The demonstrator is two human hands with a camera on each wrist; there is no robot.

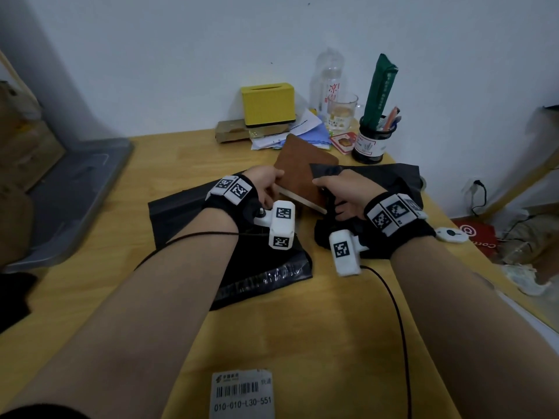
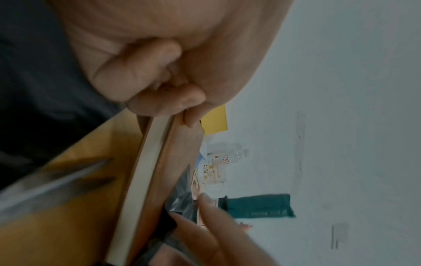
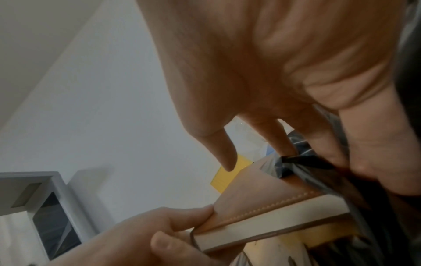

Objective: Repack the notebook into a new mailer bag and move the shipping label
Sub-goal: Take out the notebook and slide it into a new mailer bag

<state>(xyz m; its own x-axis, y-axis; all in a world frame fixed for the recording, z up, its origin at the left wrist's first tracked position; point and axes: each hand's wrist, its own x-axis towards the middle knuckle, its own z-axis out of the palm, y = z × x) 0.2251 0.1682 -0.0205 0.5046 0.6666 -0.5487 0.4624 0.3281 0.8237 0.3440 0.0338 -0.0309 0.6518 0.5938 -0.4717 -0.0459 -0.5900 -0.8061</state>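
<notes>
A brown notebook [image 1: 302, 173] is held tilted above the wooden table [image 1: 332, 328]. My left hand [image 1: 273, 184] pinches its near left corner, thumb on the cover [image 2: 173, 162]. Just right of it, my right hand [image 1: 328, 189] grips the mouth of a black mailer bag [image 1: 381, 179]. The notebook's right end sits at that opening, with the bag's edge [image 3: 296, 162] lying over the cover [image 3: 262, 203]. A second black mailer bag [image 1: 260, 273] lies flat under my left wrist. The white shipping label [image 1: 242, 394] with a barcode lies at the table's near edge.
Along the back wall stand a yellow box [image 1: 267, 104], loose papers [image 1: 290, 131], a plastic bottle [image 1: 329, 77], a glass mug [image 1: 341, 113] and a black pen cup [image 1: 372, 140]. A grey bin lid [image 1: 75, 192] sits off the left edge. A dark cable [image 1: 393, 313] crosses the table.
</notes>
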